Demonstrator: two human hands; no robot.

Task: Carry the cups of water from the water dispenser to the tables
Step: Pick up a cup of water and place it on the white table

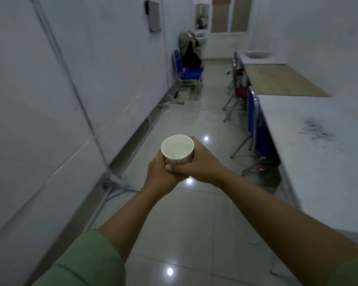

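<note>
While both hands, the left hand (160, 172) and right hand (198, 164), close around an upright paper cup (177, 149) of water, the floor (182, 223) ahead is open. A white counter (318, 162) stands at right with a blue chair (254, 120) beside it.

1 cup (177, 149), 2 hands, 3 tables, 4 chairs

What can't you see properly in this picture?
Head view only:
- Paper cup: lower part hidden by the left hand and right hand.
- Near table: cut off by the right edge.
- Seated person: too far and dim.
- Water dispenser: not in view.
</note>
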